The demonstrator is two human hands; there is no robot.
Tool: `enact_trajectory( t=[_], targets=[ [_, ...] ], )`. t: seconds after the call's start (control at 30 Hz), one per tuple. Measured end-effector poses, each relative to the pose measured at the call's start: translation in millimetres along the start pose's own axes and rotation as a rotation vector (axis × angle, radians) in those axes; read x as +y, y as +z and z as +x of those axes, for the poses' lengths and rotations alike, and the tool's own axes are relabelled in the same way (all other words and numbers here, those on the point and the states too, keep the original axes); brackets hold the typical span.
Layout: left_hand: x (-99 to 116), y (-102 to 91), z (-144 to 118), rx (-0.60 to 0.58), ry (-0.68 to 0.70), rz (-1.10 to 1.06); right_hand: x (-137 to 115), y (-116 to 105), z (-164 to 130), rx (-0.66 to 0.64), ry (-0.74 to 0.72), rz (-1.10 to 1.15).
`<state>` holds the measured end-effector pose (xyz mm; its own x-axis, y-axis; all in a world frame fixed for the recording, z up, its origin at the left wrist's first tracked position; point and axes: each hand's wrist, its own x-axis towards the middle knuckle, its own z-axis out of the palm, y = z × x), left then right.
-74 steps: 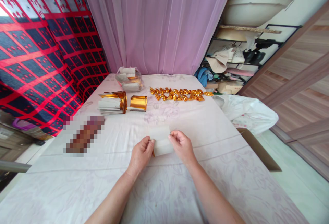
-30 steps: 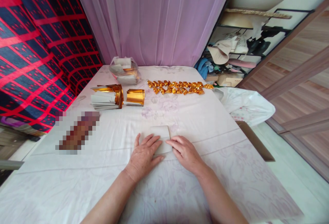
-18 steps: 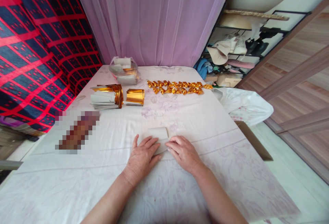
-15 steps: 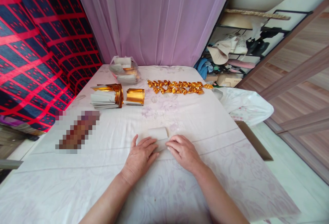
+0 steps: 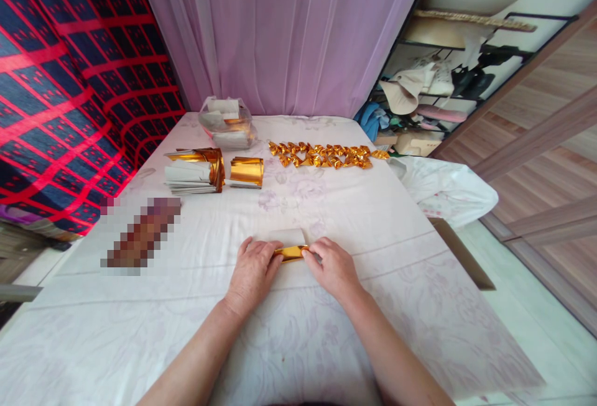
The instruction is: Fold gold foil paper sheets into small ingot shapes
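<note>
Foil paper (image 5: 293, 252) lies just below the centre of the frame, held at both ends by two bare hands. From where I stand, the left hand (image 5: 254, 264) curves over its left end, fingers close together and thumb pressed near the edge; the right hand (image 5: 333, 266) pinches the right end between thumb and bent fingers. Between them shows a narrow, shiny gold band, folded over, with a flat pale grey part just beyond it.

It looks very light and thin, likely crisp enough to keep a crease, slick on the gold face and easy to tear or dent. The short ends seem the best grip, pressed down on the floral cloth (image 5: 280, 337).

Farther out, left of upper centre, stand two stacks of similar sheets (image 5: 247, 171); right of centre, twisted gold pieces (image 5: 326, 156) lie in rows.
</note>
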<state>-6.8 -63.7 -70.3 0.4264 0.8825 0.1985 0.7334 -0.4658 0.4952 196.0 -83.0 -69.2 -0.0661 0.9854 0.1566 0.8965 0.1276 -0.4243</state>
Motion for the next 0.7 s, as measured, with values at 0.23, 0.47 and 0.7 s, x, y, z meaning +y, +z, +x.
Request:
enact_trajectory(
  t=[0.23, 0.47, 0.7],
  targets=[
    [-2.1, 5.7, 1.2, 0.039, 0.042, 0.046, -5.1, 6.8, -0.4, 0.057, 0.026, -0.112],
    [1.4, 4.7, -4.4, 0.069, 0.139, 0.199, -8.5, 10.4, -1.1, 0.086, 0.054, -0.177],
    [16.8, 12.9, -20.8, -0.083, 0.203, 0.279, -10.4, 10.4, -1.6, 0.102, 0.05, -0.189]
  ],
)
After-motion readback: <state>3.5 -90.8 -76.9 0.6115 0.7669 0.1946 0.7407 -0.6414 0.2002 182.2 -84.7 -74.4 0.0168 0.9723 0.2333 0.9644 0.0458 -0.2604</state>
